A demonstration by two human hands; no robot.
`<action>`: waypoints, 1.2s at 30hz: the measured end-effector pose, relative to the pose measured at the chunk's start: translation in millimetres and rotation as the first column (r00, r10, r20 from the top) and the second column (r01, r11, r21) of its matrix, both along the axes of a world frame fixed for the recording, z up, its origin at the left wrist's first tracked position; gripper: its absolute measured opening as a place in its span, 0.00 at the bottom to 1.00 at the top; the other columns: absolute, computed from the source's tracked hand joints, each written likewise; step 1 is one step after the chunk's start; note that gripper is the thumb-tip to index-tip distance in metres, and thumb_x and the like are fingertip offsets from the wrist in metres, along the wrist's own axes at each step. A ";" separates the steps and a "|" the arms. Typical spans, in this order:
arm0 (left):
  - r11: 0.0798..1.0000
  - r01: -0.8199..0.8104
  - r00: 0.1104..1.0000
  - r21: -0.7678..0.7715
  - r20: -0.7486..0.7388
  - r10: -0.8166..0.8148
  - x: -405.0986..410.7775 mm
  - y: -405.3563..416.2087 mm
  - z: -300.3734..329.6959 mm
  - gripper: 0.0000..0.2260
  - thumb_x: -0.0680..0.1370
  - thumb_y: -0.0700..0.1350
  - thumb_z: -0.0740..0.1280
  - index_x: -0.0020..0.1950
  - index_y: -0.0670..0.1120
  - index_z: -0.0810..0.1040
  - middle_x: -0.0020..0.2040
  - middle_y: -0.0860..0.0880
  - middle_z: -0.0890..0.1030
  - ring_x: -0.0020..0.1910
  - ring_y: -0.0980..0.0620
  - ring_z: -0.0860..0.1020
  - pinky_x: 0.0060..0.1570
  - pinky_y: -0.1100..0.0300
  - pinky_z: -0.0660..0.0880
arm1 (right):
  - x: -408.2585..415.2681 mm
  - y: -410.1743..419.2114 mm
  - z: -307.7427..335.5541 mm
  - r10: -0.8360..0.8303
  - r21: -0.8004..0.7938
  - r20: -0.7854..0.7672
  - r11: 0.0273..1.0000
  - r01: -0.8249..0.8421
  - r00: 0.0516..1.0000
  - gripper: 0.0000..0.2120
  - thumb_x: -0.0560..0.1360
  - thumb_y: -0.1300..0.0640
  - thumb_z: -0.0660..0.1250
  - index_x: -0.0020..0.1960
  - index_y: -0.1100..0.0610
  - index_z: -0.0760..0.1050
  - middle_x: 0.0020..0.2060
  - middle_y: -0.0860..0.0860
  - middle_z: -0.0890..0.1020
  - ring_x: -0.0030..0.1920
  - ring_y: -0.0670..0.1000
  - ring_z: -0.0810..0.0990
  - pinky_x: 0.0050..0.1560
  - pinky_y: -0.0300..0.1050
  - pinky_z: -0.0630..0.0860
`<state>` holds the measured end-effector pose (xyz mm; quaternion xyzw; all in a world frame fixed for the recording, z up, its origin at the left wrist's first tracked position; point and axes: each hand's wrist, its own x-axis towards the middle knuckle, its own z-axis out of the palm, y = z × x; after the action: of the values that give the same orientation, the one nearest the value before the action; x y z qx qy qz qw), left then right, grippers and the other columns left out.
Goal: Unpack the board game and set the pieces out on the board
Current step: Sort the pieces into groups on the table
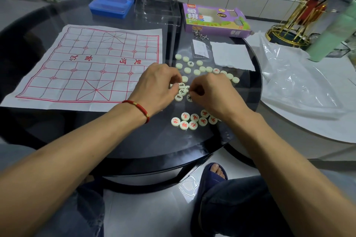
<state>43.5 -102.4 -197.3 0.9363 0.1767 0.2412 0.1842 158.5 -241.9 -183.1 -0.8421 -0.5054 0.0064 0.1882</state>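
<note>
Head view, looking down on a round dark table [63, 13]; at its far left stands a blue plastic box [111, 3], with a clear plastic case [157, 6] just to its right. Nearer, on the table's left half, the white cloth board [86, 67] lies spread flat, its red grid facing up and no pieces on it. The left hand [156, 86], a red cord bracelet [137, 107] on its wrist, reaches just past the board's right edge; its fingers are curled down and its fingertips pinch at a small cluster of black-marked pieces [183, 92]. The right hand [213, 92] meets it from the other side of that cluster, fingers curled and pinching a piece at its edge; which piece each hand holds cannot be told. Beyond the hands lie scattered pale pieces [200, 67], most showing blank faces; nearer the person sits a tight group of red-marked pieces [192, 121], face up. Further back is the purple game box [213, 20]; a white paper sheet [231, 55] lies in front of it; at the right, on a neighbouring white surface, a crumpled clear plastic bag [296, 75] and a gold wire stand [300, 19].
</note>
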 end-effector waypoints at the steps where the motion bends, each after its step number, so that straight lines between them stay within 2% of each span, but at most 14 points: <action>1: 1.000 -0.007 1.000 -0.004 0.001 0.007 2.6 1.3 1.8 0.07 0.79 0.44 0.68 0.53 0.47 0.85 0.48 0.49 0.84 0.45 0.56 0.72 0.49 0.63 0.67 | -0.7 1.0 -1.6 0.011 -0.003 0.032 1.000 -0.011 0.999 0.05 0.74 0.59 0.68 0.44 0.56 0.83 0.38 0.53 0.84 0.40 0.55 0.80 0.43 0.52 0.79; 4: 0.998 -0.042 0.999 -0.056 -0.016 0.042 17.9 5.4 9.9 0.07 0.79 0.43 0.68 0.52 0.46 0.86 0.48 0.49 0.85 0.46 0.54 0.78 0.50 0.63 0.72 | -0.5 3.9 -3.3 0.029 -0.011 0.117 1.000 -0.028 0.993 0.06 0.74 0.61 0.65 0.44 0.57 0.81 0.37 0.55 0.83 0.39 0.58 0.79 0.42 0.55 0.78; 8: 0.996 -0.069 0.990 -0.061 -0.126 0.061 47.1 6.6 22.3 0.06 0.77 0.45 0.72 0.50 0.47 0.87 0.47 0.47 0.85 0.49 0.48 0.82 0.53 0.55 0.79 | 12.9 -2.9 7.5 -0.019 0.052 0.114 0.999 0.013 0.993 0.07 0.73 0.62 0.64 0.43 0.58 0.81 0.36 0.56 0.83 0.38 0.59 0.80 0.40 0.56 0.78; 13: 0.999 -0.009 0.933 0.034 -0.360 0.021 72.6 7.8 33.0 0.05 0.73 0.47 0.76 0.47 0.47 0.87 0.46 0.47 0.85 0.47 0.48 0.81 0.43 0.57 0.75 | 30.5 -15.5 16.1 -0.108 0.096 0.094 0.990 0.099 0.990 0.08 0.74 0.57 0.64 0.43 0.54 0.82 0.38 0.53 0.84 0.39 0.58 0.81 0.40 0.55 0.81; 17: 0.998 0.014 0.896 0.057 -0.444 0.013 83.2 7.3 35.0 0.02 0.73 0.44 0.76 0.44 0.47 0.85 0.48 0.46 0.84 0.48 0.45 0.81 0.42 0.56 0.74 | 35.0 -21.7 21.4 -0.150 0.107 0.072 0.984 0.142 0.986 0.08 0.75 0.56 0.64 0.46 0.54 0.83 0.40 0.53 0.85 0.41 0.58 0.82 0.41 0.56 0.82; 21: 0.998 -0.010 0.915 0.058 -0.402 0.033 84.9 10.4 37.1 0.03 0.74 0.42 0.73 0.46 0.45 0.86 0.48 0.44 0.84 0.47 0.43 0.82 0.43 0.56 0.76 | 38.2 -25.1 22.7 -0.172 0.081 0.071 0.983 0.167 0.982 0.08 0.76 0.56 0.65 0.46 0.54 0.83 0.40 0.53 0.84 0.42 0.58 0.81 0.41 0.55 0.81; 26: 1.000 -0.014 0.937 0.010 -0.348 0.016 80.7 17.7 34.3 0.06 0.75 0.39 0.72 0.49 0.44 0.87 0.49 0.43 0.85 0.48 0.45 0.81 0.47 0.55 0.78 | 40.3 -22.0 23.7 -0.177 0.054 0.074 0.983 0.173 0.981 0.08 0.77 0.56 0.65 0.48 0.54 0.83 0.41 0.54 0.84 0.44 0.59 0.80 0.43 0.53 0.81; 31: 0.995 0.083 0.912 -0.062 -0.397 -0.101 74.2 24.2 38.1 0.07 0.79 0.39 0.69 0.51 0.46 0.86 0.51 0.48 0.84 0.48 0.52 0.79 0.48 0.60 0.72 | 42.7 -20.9 24.5 -0.159 0.021 0.070 0.987 0.158 0.985 0.08 0.76 0.56 0.65 0.46 0.54 0.83 0.40 0.55 0.83 0.43 0.60 0.79 0.42 0.53 0.80; 36: 0.989 0.132 0.917 -0.071 -0.370 -0.149 72.7 16.5 38.9 0.08 0.79 0.39 0.68 0.52 0.47 0.86 0.48 0.51 0.83 0.50 0.53 0.80 0.49 0.61 0.73 | 49.3 -21.1 19.6 -0.151 -0.008 0.061 0.988 0.151 0.987 0.08 0.77 0.56 0.65 0.47 0.55 0.83 0.41 0.55 0.84 0.43 0.59 0.80 0.42 0.54 0.81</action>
<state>116.2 -85.9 -158.4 0.9710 0.1462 0.0406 0.1850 207.7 -262.9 -163.5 -0.8790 -0.4455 -0.0301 0.1675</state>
